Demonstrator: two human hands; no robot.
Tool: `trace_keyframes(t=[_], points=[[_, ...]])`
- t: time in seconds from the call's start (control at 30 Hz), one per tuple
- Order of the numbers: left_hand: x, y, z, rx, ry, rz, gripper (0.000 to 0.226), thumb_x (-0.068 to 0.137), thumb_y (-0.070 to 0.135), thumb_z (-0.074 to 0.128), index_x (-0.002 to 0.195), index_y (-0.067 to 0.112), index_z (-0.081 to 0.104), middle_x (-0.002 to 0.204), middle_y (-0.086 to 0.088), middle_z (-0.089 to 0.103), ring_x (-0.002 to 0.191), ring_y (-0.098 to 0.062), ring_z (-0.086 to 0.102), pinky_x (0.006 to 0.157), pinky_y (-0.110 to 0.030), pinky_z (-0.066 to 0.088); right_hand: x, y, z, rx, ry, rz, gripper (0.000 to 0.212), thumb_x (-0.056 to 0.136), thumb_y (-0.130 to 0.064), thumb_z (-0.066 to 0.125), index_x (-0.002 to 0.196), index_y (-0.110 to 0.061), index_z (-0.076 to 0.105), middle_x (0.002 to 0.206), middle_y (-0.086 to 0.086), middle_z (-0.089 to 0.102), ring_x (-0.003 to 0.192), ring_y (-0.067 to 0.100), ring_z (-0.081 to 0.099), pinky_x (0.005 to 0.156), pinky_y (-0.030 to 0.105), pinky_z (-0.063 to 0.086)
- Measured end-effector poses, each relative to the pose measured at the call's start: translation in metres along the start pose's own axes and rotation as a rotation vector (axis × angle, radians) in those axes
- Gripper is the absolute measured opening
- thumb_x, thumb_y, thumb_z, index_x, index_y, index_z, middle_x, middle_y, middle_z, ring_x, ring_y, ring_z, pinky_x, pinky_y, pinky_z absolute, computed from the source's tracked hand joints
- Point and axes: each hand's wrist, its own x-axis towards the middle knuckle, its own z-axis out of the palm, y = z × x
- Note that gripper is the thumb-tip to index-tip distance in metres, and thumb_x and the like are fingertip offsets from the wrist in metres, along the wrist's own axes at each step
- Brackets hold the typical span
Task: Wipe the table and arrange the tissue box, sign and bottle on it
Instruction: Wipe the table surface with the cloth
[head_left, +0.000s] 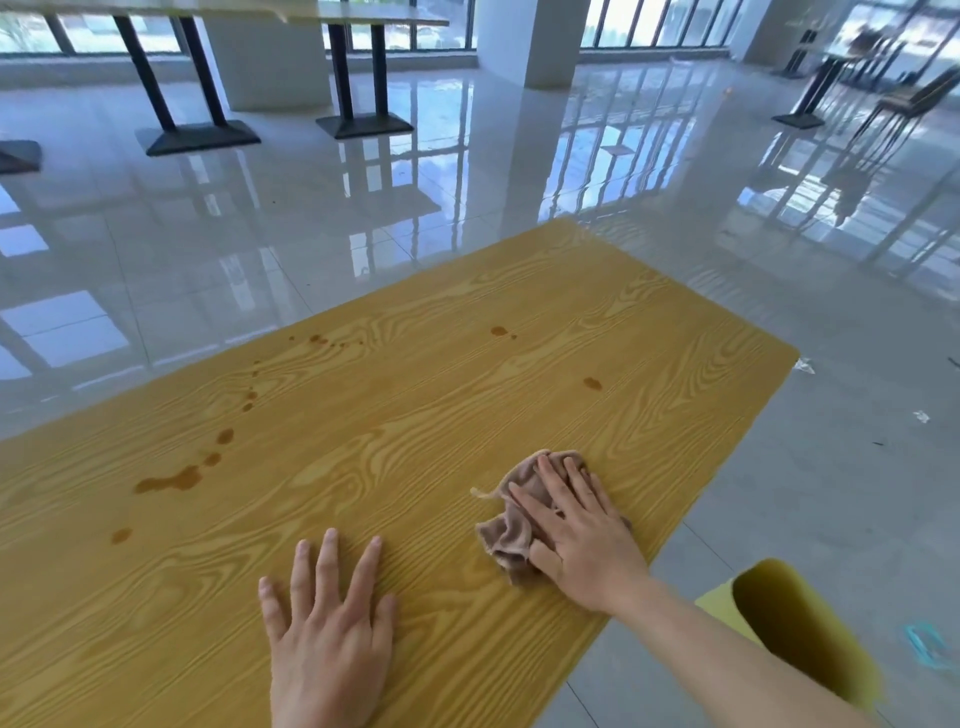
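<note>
A yellow wood-grain table (415, 364) fills the lower part of the view. My right hand (576, 535) lies flat on a crumpled pinkish-brown cloth (511, 535) near the table's right edge, pressing it down. My left hand (327, 634) rests palm down on the bare tabletop, fingers spread, holding nothing. Brown liquid stains (171, 480) run along the left half of the table, and smaller spots (592, 383) sit toward the far right. No tissue box, sign or bottle is in view.
A yellow chair (795, 623) stands beside the table at the lower right. Shiny tiled floor surrounds the table, with bits of litter (804, 366) on it. Other tables with black bases (200, 137) and a chair (904, 104) stand farther back.
</note>
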Motion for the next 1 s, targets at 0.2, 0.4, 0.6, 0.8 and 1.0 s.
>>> trace_keyframes(t=[0.2, 0.4, 0.6, 0.8, 1.0], points=[[0.083, 0.053, 0.006, 0.058, -0.078, 0.185, 0.069, 0.092, 0.063, 0.004, 0.155, 0.037, 0.004, 0.164, -0.004, -0.005, 0.149, -0.030, -0.018, 0.113, -0.067, -0.011, 0.039, 0.011, -0.004, 0.049, 0.018, 0.493, 0.066, 0.089, -0.066, 0.009, 0.151, -0.050, -0.008, 0.162, 0.003, -0.022, 0.148, 0.033, -0.020, 0.119, 0.052, -0.010], [0.154, 0.120, 0.021, 0.102, -0.097, 0.193, 0.072, 0.088, 0.072, -0.001, 0.153, 0.041, -0.004, 0.165, -0.003, -0.011, 0.147, -0.033, -0.022, 0.105, -0.074, -0.014, 0.042, 0.087, -0.011, -0.002, -0.088, 0.122, 0.066, 0.084, -0.075, 0.004, 0.140, -0.059, -0.026, 0.154, -0.008, -0.039, 0.142, 0.021, -0.037, 0.118, 0.046, -0.016], [0.159, 0.120, 0.033, 0.156, -0.009, 0.118, 0.074, 0.082, 0.079, -0.005, 0.151, 0.050, -0.001, 0.166, 0.002, 0.001, 0.150, -0.028, -0.014, 0.110, -0.069, -0.015, 0.099, 0.132, -0.022, 0.028, -0.077, 0.420, 0.074, 0.083, -0.072, 0.003, 0.150, -0.047, -0.016, 0.160, 0.003, -0.028, 0.147, 0.031, -0.025, 0.119, 0.049, -0.011], [0.154, 0.128, 0.024, 0.132, -0.016, 0.076, 0.071, 0.080, 0.082, -0.005, 0.146, 0.058, -0.008, 0.165, 0.004, -0.008, 0.148, -0.026, -0.023, 0.112, -0.065, -0.014, 0.046, 0.146, -0.014, -0.015, -0.054, -0.151, 0.068, 0.093, -0.059, 0.025, 0.152, -0.048, -0.006, 0.163, -0.003, -0.020, 0.149, 0.027, -0.019, 0.117, 0.046, -0.009], [0.155, 0.127, 0.024, 0.146, 0.005, 0.074, 0.068, 0.083, 0.082, 0.000, 0.147, 0.059, -0.004, 0.165, 0.005, -0.004, 0.149, -0.023, -0.021, 0.114, -0.064, -0.012, 0.105, 0.175, -0.030, 0.060, -0.077, 0.184, 0.066, 0.086, -0.066, 0.008, 0.147, -0.055, -0.015, 0.160, -0.006, -0.029, 0.147, 0.022, -0.027, 0.120, 0.046, -0.010]])
